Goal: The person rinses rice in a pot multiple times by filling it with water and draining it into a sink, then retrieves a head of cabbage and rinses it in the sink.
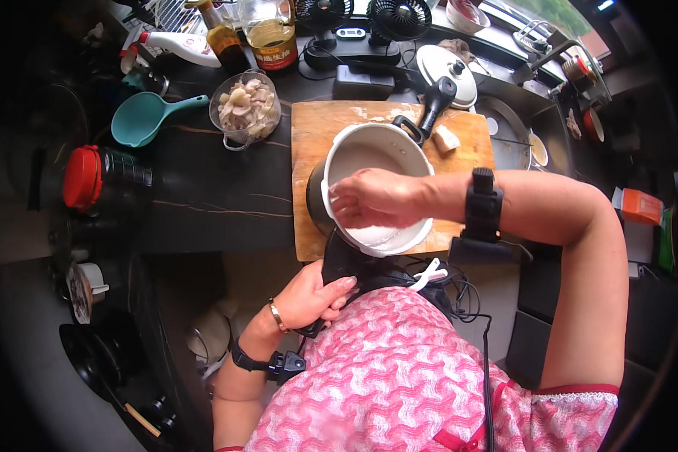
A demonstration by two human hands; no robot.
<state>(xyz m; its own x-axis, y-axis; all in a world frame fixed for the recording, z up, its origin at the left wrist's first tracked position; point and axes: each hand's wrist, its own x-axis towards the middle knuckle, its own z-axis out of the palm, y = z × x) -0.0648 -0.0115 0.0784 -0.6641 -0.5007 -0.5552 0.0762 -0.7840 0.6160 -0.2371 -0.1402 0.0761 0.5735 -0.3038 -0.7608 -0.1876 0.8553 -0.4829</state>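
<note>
A deep pot (pixel 373 147) with a white rim, pale inside and dark outside, sits on a wooden cutting board (pixel 311 135). My left hand (pixel 308 296) is closed around the pot's long black handle (pixel 339 257), which points towards my body. My right hand (pixel 376 198) is over the pot's mouth with its fingers curled and blurred. I cannot tell whether anything is in those fingers. My right hand and forearm hide part of the pot's inside. A pale chunk of food (pixel 446 139) lies on the board beside a black handle (pixel 438 104).
On the dark countertop (pixel 220 192), left of the board, are a clear bowl of sliced meat (pixel 248 110), a teal ladle (pixel 141 118) and a red-lidded jar (pixel 85 178). Behind stand sauce bottles (pixel 268 37) and a twin fan (pixel 398 17). A white lid (pixel 440 68) and a sink (pixel 548 133) lie right.
</note>
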